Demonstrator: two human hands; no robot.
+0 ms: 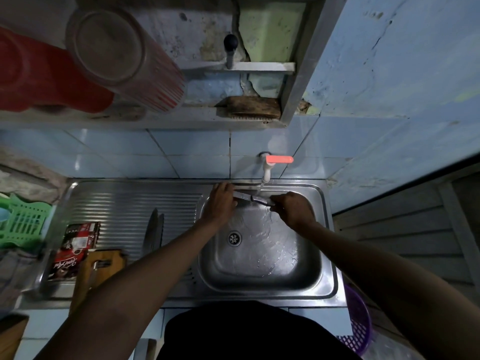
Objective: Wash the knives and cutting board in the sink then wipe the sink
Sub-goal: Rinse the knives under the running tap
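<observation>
A knife (250, 198) is being rinsed under the running tap (267, 167), over the far side of the sink (259, 276). The right hand (293, 207) clenches its handle end; the left hand (220, 201) rubs the blade, its finger hold unclear. Two more knives (154, 231) and the cutting board (100, 266) wait left of the sink, so they likely come next. A red packet (78, 242) beside them bears script too blurred to read
</observation>
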